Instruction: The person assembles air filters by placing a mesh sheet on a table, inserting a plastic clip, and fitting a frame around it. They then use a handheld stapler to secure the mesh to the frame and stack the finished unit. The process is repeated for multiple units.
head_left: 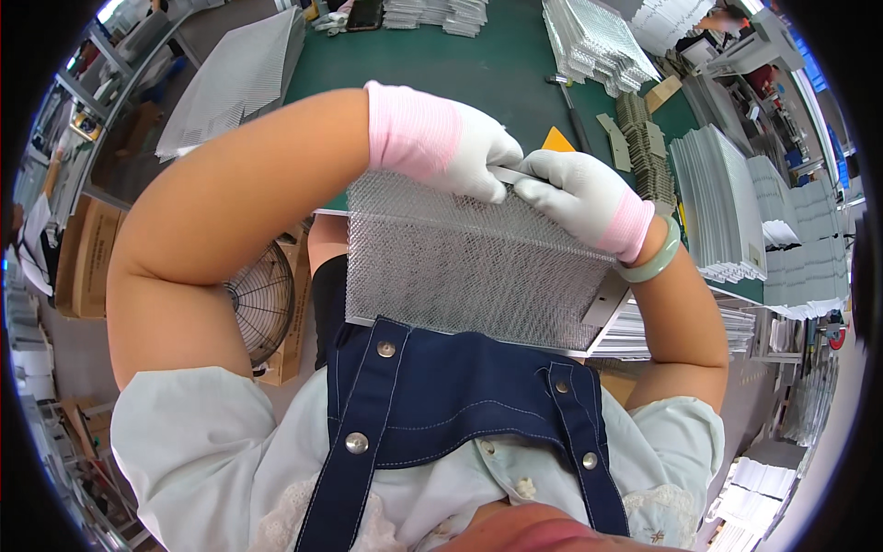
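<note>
A silver metal mesh panel [460, 262] leans between my body and the table edge, with a thin light frame along its near edge and a metal strip at its right end. My left hand [474, 152], in a white glove with a pink cuff, is closed at the panel's far edge. Beside it my right hand [575, 198], gloved the same way, pinches there too. Between the fingertips of both hands shows a short narrow grey metal strip [509, 175]. Whether this strip is joined to the panel is hidden by the gloves.
On the green table [414, 69] lie a hammer [572, 115], a yellow triangular piece [556, 140] and a row of tan metal pieces [641, 147]. Stacked mesh panels [598, 41] stand at the back; white frame strips [722, 202] at right. A fan [260, 304] stands left.
</note>
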Demonstrator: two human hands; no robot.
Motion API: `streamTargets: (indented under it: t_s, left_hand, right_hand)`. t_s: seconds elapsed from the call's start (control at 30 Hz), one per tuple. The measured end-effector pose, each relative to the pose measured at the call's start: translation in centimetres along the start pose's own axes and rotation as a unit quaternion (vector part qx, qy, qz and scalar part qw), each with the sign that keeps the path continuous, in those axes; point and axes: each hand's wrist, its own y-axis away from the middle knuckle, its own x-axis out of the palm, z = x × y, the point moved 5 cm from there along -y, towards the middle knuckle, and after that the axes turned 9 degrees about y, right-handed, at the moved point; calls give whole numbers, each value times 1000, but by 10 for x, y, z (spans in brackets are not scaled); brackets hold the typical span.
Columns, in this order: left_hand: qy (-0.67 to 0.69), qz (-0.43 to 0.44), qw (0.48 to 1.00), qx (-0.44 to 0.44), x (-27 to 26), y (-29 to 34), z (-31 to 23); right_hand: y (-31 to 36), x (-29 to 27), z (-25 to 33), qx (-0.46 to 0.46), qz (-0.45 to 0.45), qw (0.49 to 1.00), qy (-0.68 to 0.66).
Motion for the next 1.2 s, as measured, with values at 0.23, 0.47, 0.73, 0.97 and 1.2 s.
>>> streamTargets:
  t_s: [0.23,0.47,0.73,0.97,1.2]
  left_hand:
    - [-62,-92,993,41,10,12,7]
    - [-192,-169,967,0,22,22,15]
    - [5,-46,996,-78,12,22,42]
    - [-150,-141,978,-29,16,28,41]
    - [-171,-203,964,9,22,42,57]
  right_hand:
    - [-4,20,9,-22,-116,956,267]
    - [-6,23,8,-10,-129,964,231]
    - [-15,31,-2,5,-94,979,183]
    - [-16,31,6,-21,-138,955,262]
    - [-16,34,-5,-3,-112,965,236]
